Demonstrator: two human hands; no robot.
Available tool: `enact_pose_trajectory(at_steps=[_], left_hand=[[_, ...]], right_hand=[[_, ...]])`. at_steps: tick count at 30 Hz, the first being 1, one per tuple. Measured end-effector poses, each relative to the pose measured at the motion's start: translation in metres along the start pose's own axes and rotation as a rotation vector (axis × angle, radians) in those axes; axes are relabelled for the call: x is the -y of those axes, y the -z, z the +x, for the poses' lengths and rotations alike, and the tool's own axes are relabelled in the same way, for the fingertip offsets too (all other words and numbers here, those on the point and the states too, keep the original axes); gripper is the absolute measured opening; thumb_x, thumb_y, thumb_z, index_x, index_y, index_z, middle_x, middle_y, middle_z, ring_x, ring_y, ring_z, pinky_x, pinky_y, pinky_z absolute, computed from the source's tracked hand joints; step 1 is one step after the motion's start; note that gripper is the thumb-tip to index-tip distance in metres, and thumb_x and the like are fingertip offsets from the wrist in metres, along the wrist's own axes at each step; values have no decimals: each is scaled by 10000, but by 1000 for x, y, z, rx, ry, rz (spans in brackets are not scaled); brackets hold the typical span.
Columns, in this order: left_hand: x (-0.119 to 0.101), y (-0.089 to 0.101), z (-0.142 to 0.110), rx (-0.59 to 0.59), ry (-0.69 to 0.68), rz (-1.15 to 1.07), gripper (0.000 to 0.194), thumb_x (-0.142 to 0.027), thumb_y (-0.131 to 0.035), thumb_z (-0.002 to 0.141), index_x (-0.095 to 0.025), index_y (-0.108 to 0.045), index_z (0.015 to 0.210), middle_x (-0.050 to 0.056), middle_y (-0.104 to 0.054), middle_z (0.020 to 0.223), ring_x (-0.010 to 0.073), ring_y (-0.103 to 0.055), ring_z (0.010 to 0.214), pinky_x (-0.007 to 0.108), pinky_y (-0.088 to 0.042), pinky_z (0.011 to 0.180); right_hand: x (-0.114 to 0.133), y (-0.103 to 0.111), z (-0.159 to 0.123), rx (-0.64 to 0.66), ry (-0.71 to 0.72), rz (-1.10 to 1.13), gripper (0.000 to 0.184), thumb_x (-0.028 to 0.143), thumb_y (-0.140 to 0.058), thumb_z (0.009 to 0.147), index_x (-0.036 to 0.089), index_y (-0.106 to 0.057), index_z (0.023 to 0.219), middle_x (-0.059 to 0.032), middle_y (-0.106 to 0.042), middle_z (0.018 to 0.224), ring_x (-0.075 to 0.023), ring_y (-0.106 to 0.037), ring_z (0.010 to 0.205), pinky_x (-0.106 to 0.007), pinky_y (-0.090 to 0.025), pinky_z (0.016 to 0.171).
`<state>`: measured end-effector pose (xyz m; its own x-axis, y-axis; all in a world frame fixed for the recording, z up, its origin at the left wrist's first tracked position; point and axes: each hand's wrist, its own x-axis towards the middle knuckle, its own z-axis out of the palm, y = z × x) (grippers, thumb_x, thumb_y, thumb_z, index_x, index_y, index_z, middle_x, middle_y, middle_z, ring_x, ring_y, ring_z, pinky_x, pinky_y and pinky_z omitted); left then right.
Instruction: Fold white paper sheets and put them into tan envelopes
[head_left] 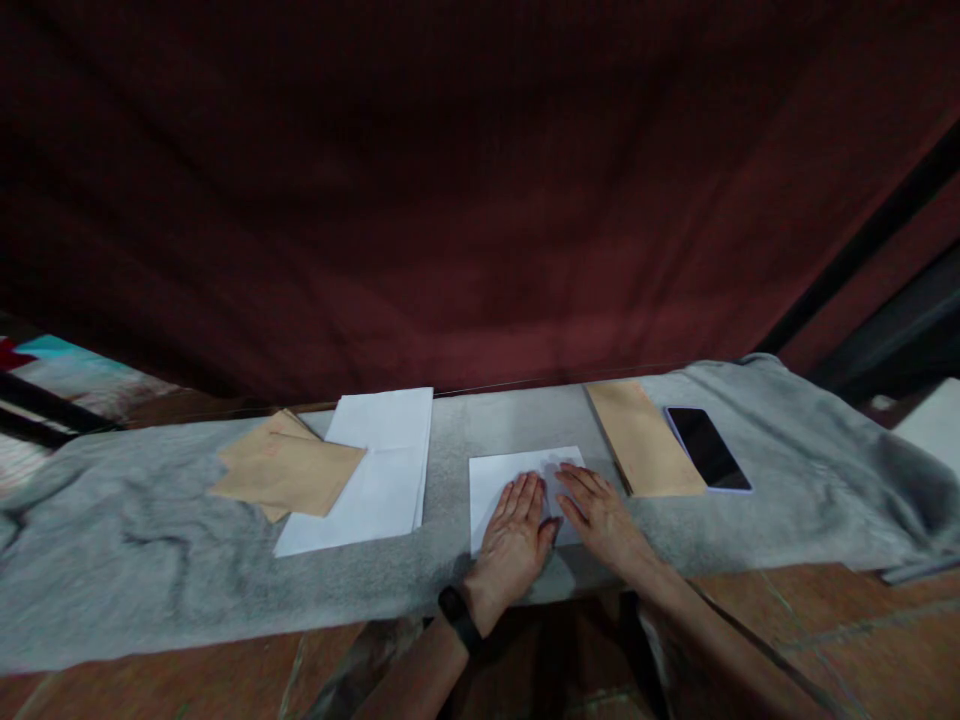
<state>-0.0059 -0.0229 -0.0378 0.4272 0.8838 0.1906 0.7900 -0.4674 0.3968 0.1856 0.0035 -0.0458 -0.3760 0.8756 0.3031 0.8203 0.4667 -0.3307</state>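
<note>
A white sheet of paper lies on the grey cloth in front of me; whether it is folded I cannot tell. My left hand, with a black band on its wrist, rests flat on the paper's middle, fingers stretched out. Close beside it, my right hand lies on the paper's right part with its fingers extended. Just right of the paper sits a stack of brown envelopes. To the left is a pile of white paper, partly covered by several brown envelopes lying askew.
A phone with a dark screen lies right of the envelope stack. The grey cloth covers a narrow bench or table, wrinkled at both ends. Behind it hangs a dark red curtain. Tiled floor shows in front.
</note>
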Motion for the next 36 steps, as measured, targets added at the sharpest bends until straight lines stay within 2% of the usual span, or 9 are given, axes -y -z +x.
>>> enact_pose_trajectory(at_steps=[5,11,18,20,22,24,27,30,36], left_hand=[[2,-4,-11,-28,-62,31,528,-312,-518,983,-137,-450,1477,200,-476,1529,308,-407,1451,544,-400,1164],[-5,2,-25,25,-144,65,441,-215,-522,973,-135,-530,1407,185,-602,1411,303,-539,1351,494,-441,1129],[-16,22,-27,81,-151,-21,310,-162,-511,969,-190,-637,1251,114,-680,1303,260,-621,1237,437,-472,1090],[-16,26,-27,84,-110,-70,284,-163,-479,979,-215,-666,1186,91,-711,1234,246,-653,1172,420,-503,1048],[-12,27,-26,30,-31,-88,312,-168,-428,996,-222,-668,1188,88,-718,1213,241,-663,1144,420,-514,1031],[-6,24,-22,-71,48,-58,370,-190,-400,1005,-203,-611,1308,111,-660,1338,263,-604,1254,456,-469,1093],[6,15,-13,-150,99,37,505,-261,-414,1011,-155,-414,1505,134,-432,1577,289,-361,1479,511,-323,1209],[15,3,-7,-109,116,149,590,-397,-406,1031,-145,-316,1557,124,-344,1628,276,-249,1527,516,-260,1239],[18,-5,-9,-45,110,248,651,-539,-340,1035,-156,-317,1561,101,-327,1638,257,-225,1535,500,-232,1250]], right_hand=[[13,-3,8,133,112,65,477,385,-314,1063,218,-518,1461,-49,-522,1517,-195,-430,1431,-444,-389,1186],[14,-3,16,208,147,40,510,395,-244,1076,211,-484,1487,-41,-468,1557,-196,-371,1470,-458,-312,1229],[17,-13,24,190,147,0,499,384,-269,1072,237,-434,1519,-38,-458,1562,-207,-359,1477,-493,-308,1226],[17,-16,23,170,146,-21,500,382,-290,1067,225,-430,1521,-45,-447,1569,-217,-366,1473,-491,-313,1223],[17,-18,22,152,149,-40,502,380,-311,1062,208,-436,1517,-55,-438,1574,-232,-379,1466,-492,-312,1222],[18,-20,21,142,154,-55,504,380,-326,1059,190,-446,1510,-64,-435,1575,-243,-386,1462,-496,-307,1223],[17,-23,20,137,161,-78,495,336,-329,1056,166,-453,1504,-74,-425,1580,-244,-377,1467,-498,-295,1230],[16,-26,18,138,171,-92,496,287,-340,1045,164,-435,1516,-79,-404,1591,-239,-362,1475,-491,-290,1233],[10,-32,11,110,168,-118,521,306,-329,1050,191,-363,1557,-67,-356,1616,-232,-318,1496,-488,-259,1241]])
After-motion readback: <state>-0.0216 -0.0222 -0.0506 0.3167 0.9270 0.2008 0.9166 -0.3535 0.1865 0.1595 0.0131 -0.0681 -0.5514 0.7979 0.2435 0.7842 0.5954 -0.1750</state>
